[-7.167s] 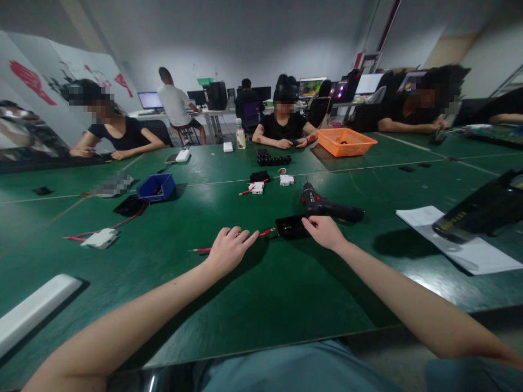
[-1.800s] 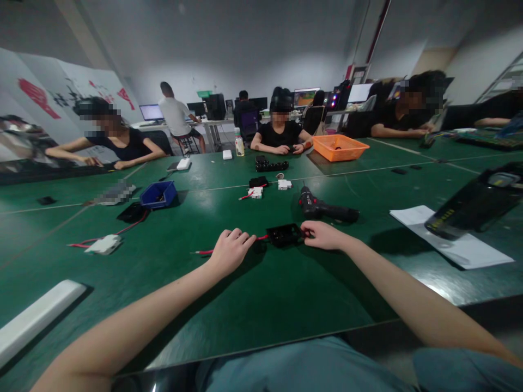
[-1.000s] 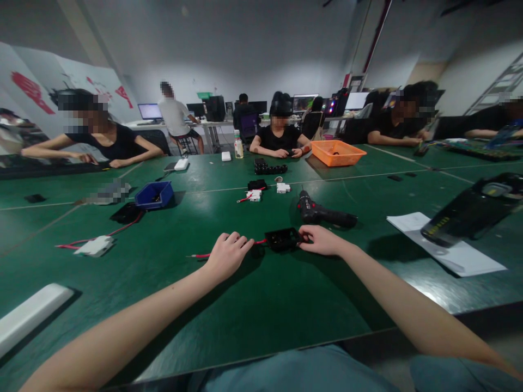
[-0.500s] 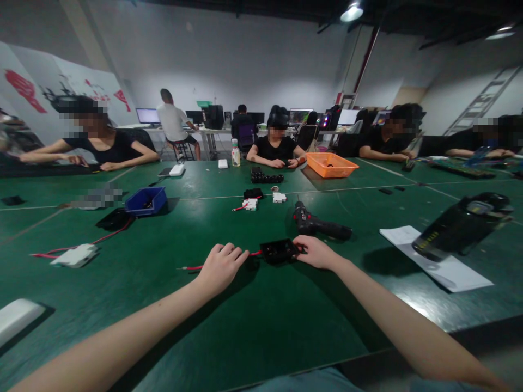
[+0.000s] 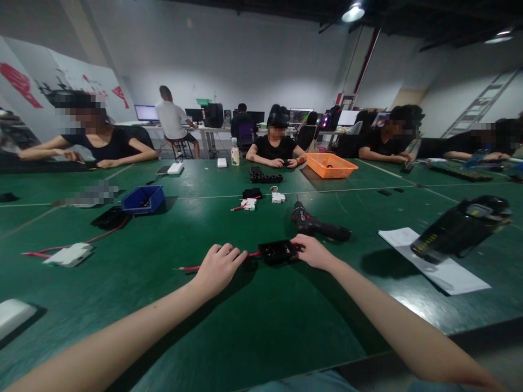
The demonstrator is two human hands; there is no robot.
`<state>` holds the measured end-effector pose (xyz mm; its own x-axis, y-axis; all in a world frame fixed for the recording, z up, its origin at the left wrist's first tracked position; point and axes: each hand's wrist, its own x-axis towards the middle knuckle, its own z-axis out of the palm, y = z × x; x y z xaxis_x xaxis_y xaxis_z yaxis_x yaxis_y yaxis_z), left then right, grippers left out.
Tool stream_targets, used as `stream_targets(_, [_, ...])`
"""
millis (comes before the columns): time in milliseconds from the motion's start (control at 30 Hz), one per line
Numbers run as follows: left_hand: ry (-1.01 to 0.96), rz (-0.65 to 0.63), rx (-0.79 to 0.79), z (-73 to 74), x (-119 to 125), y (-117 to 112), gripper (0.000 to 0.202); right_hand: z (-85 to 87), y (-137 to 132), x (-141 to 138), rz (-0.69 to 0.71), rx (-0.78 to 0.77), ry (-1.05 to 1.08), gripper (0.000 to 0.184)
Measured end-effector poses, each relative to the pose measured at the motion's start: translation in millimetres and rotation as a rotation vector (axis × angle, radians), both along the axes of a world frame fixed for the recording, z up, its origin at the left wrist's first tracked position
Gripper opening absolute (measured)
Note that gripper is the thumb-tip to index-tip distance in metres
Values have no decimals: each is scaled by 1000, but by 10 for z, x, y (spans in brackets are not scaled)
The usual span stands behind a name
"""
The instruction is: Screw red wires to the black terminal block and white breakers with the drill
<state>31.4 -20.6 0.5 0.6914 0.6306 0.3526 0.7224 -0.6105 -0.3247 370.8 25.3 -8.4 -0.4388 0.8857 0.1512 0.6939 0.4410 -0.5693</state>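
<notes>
A small open-topped black plastic box (image 5: 277, 251) lies on the green table in front of me, with some small parts inside that I cannot make out. From its left end runs a red wire (image 5: 190, 268) with a bare metal tip. My left hand (image 5: 220, 265) is closed on this wire, which passes under the fingers and shows on both sides. At the box's right end, my right hand (image 5: 314, 251) pinches the edge, its fingertips partly hidden. Just beyond the box a black cordless drill (image 5: 321, 223) lies on its side.
On the left are a blue bin (image 5: 144, 200), another black box (image 5: 107, 218) and a white breaker (image 5: 70, 255) with red wire. An orange basket (image 5: 330, 165) stands farther back. To the right, a black bottle (image 5: 460, 228) is by white paper (image 5: 402, 239). Co-workers sit across the table.
The view has shifted slightly, so things on the table appear a little farther left. Both hands keep the same hold on the wire and the box.
</notes>
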Motion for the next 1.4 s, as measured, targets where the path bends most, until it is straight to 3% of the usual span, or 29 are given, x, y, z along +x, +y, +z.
stream_targets(333, [8,5,7,7,6,-7,38,-14,16,74,-212,8,3,12])
stream_targets(500, [17,8,22,1,-3,-6,37,42,9,69,-210,112,-17,11])
stream_targets(1400, [21,12,2,-42,-12,19,37,7,25,111,-216,43,-52,17])
